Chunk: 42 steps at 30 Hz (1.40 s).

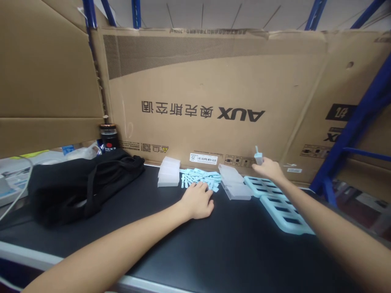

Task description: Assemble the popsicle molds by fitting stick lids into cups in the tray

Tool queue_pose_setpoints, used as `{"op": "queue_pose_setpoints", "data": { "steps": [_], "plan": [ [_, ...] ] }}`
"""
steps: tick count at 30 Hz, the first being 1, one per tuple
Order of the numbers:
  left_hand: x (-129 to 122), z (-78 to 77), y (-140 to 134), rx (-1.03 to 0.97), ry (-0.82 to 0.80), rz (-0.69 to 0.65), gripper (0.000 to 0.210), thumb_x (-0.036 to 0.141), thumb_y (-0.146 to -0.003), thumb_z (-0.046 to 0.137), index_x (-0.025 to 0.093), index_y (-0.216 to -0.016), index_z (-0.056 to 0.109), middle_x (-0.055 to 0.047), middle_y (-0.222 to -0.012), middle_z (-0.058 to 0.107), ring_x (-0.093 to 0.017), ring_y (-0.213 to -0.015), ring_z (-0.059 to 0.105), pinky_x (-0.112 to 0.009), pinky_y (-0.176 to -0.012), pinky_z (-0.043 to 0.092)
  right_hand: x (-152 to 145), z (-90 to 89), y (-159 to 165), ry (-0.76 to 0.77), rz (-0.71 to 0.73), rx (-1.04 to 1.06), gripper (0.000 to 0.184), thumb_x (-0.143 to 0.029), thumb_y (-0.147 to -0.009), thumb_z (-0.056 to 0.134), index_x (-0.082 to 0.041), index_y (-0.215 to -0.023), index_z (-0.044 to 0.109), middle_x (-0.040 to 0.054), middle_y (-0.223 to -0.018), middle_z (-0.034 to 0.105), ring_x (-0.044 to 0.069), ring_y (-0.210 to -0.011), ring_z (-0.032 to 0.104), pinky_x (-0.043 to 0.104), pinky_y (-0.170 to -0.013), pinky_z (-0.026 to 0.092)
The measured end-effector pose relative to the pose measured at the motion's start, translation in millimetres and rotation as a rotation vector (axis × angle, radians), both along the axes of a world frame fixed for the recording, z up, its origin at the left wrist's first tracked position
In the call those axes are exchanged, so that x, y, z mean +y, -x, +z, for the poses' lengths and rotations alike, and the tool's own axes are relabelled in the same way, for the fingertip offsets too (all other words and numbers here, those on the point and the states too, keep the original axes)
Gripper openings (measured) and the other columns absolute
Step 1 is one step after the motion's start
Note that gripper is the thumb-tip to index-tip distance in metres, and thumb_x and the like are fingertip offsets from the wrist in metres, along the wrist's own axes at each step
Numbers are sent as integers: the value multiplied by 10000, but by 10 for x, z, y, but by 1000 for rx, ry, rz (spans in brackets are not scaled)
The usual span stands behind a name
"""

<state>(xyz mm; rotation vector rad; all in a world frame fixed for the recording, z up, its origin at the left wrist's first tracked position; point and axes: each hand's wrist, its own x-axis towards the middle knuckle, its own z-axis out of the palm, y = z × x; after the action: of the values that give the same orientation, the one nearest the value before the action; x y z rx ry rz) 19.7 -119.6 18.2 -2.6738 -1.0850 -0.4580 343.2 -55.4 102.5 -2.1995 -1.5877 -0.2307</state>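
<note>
My left hand [198, 200] rests palm down on the black table, its fingers slightly spread and their tips touching the near edge of a pile of light blue plastic popsicle sticks [200, 176]. Raised above the far right of the table, my right hand [269, 169] pinches a light blue popsicle stick [258, 156]. A thin end of that stick points up from a wider collar, while its lower part is pale and partly hidden by the fingers. Translucent plastic cases stand on both sides of the pile, one group at the left [169, 172] and another at the right [234, 183].
Two light blue slotted frames [282, 211] lie under my right forearm. A black cloth bag [79, 187] occupies the table's left side, with a dark jar [109, 136] behind it. Cardboard panels [183, 81] wall the back and left. A blue metal post [354, 126] slants at right.
</note>
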Motion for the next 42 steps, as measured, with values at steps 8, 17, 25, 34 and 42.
{"op": "queue_pose_setpoints", "data": {
  "steps": [8,17,25,34,42],
  "plan": [
    [-4,1,-1,-17,6,7,395,409,-936,419,144,-1103,660,-153,-1120,611,-314,-1099,550,-453,-960,436,-70,391,755,213,299,-297,650,-681,-809,447,-209,-1238,568,161,-1061,700,330,-917,665,398,-722,482],
    [-39,24,4,-48,-22,50,449,419,-915,449,125,-1226,584,-159,-1181,588,-320,-1107,540,-438,-945,440,38,402,1625,276,463,-606,886,-884,-674,493,-294,-1327,597,185,-1088,704,404,-1018,649,474,-803,460],
    [-48,10,-3,-107,-27,95,564,424,-880,492,103,-1343,499,-183,-1267,562,-336,-1173,513,-443,-975,423,56,511,1547,270,400,-623,963,-948,-658,404,-407,-1453,451,151,-1190,684,407,-1062,638,490,-811,472],
    [-28,-37,13,-164,-30,130,692,543,-948,402,84,-1466,373,-194,-1381,504,-348,-1287,449,-468,-1034,384,-157,477,1049,271,430,-360,779,-762,-880,242,-137,-1296,453,227,-1233,575,357,-1022,634,484,-884,471],
    [-24,-19,23,-138,-46,130,555,470,-955,395,113,-1371,480,-183,-1429,490,-324,-1393,363,-484,-1109,318,-611,-131,424,85,895,-286,525,-636,-927,405,-194,-1171,548,150,-1121,587,291,-1037,572,436,-926,452]
  ]
}}
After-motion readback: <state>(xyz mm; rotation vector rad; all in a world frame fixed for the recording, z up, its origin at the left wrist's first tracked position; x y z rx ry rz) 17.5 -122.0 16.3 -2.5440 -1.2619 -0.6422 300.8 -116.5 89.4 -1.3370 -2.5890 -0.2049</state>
